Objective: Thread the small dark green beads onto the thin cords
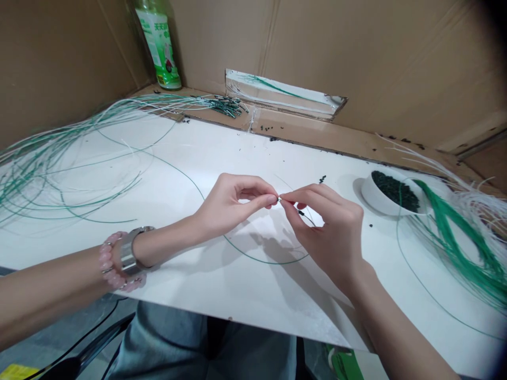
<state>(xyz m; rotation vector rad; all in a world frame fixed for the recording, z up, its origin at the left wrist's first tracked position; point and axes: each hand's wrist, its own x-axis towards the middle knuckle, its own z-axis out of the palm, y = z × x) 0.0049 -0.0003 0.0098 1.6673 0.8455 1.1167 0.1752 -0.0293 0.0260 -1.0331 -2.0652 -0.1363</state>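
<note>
Over the white tabletop, my left hand (233,206) and my right hand (328,221) meet fingertip to fingertip, both pinched. A tiny glinting piece shows where they meet, too small to make out. A thin green cord (253,257) runs to my hands and curves in a loop beneath them. Under my right fingers, small dark beads (301,212) sit on a strand; the fingers partly hide it. A white bowl (368,196) filled with dark green beads (394,190) stands to the right of my right hand.
Green and white cords (51,153) spread at the left, their beaded ends (227,105) on the cardboard ledge. A green-labelled bottle (160,50) stands behind. Green cord (471,245) and white cord (487,203) bundles lie right. Loose beads (322,179) dot the tabletop (190,285).
</note>
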